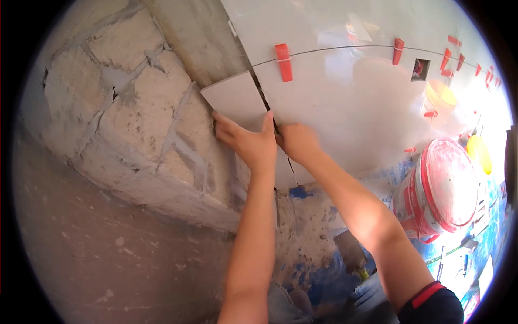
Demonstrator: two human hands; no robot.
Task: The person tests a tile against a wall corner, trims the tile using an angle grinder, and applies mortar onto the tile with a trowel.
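under my left hand [252, 144], clamped across its width, is the narrow tile [231, 97]; my right hand [298, 142] curls at the dark gap [264, 98] just beside it, grip hidden. i'd keep that gap even, pressing lightly.

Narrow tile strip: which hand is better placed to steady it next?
Probably the left hand: it spans the narrow tile strip, fingers at one edge, thumb by the other. The right hand lies mostly over the large tile.

Left forearm [251, 237]: rising from 6 o'clock
Left hand [252, 144]: spanning grip, thumb [268, 122] toward 12 o'clock, fingers [226, 127] toward 10
Right arm [362, 213]: bent, entering from 5 o'clock
Right hand [298, 142]: blurred, seemingly half-curled toward 10
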